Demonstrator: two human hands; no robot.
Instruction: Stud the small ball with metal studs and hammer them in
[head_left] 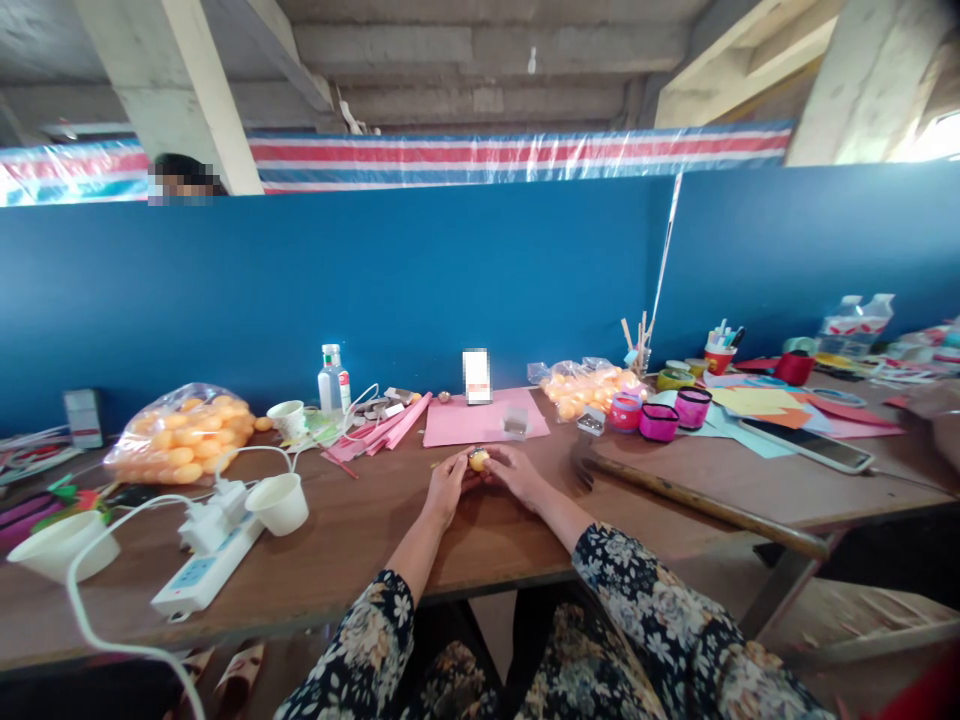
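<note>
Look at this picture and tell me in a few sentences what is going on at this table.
A person in floral sleeves sits at a wooden table, holding a small orange ball between the left hand and right hand. A pink paper sheet lies just beyond the hands. A bag of orange balls sits at the left near a white power strip, and another bag at the right.

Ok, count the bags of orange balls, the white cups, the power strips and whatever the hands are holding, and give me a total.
Bags of orange balls: 2
White cups: 3
Power strip: 1
Small ball, held between left hand and right hand: 1
Total: 7
</note>
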